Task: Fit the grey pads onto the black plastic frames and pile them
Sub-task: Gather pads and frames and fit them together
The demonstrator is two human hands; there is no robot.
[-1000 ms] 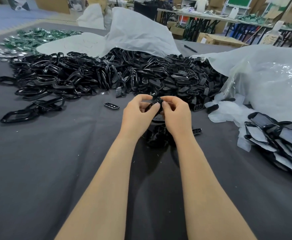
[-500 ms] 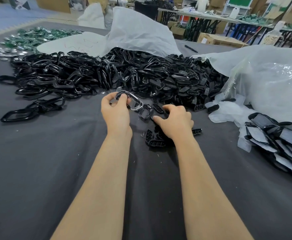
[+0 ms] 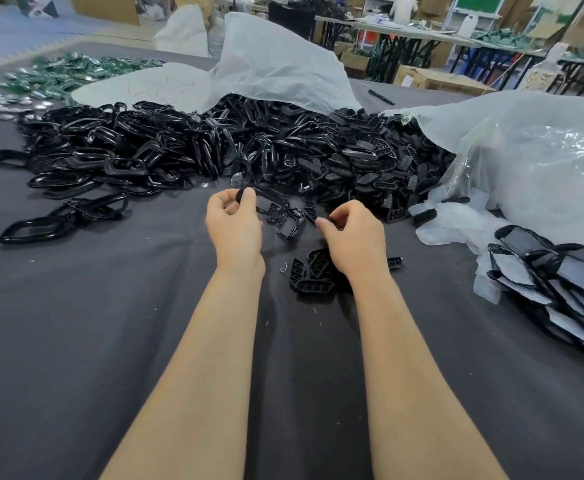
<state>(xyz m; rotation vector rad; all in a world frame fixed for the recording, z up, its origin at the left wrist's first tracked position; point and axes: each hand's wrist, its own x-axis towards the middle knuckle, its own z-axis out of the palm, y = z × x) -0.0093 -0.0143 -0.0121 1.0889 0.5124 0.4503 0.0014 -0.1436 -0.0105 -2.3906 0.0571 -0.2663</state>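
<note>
**Head view: one frame in hand, ready for its pad**

We see the left hand [image 3: 235,226] pinching a black frame [image 3: 278,199] by its near end, thumb & fingertips closed on the rim. The frame is raised just off the grey cloth [image 3: 76,341], at the front edge of the big heap of frames [image 3: 166,150]. The right hand [image 3: 352,240] hovers close by w/ fingers curled under; we cannot tell whether it holds anything. Between the hands a small ring [image 3: 288,226] lies on the cloth, and ribbed inserts [image 3: 313,277] lie by the right wrist. Finished pieces, grey pads seated in frames, form the pile [image 3: 557,275] at far right, near a plastic bag [image 3: 525,161]. We cannot pick out any loose pads.

Judged step: readying a frame for a pad. To do it well, we'd pinch only the rim so the opening is free, then match the pad outline to the frame. Seat one end first, then press round the edge w/ both thumbs till flush. Check no corner lifts, then add it to the pile facing the same way as the rest, so the stack doesn't slide.
</note>
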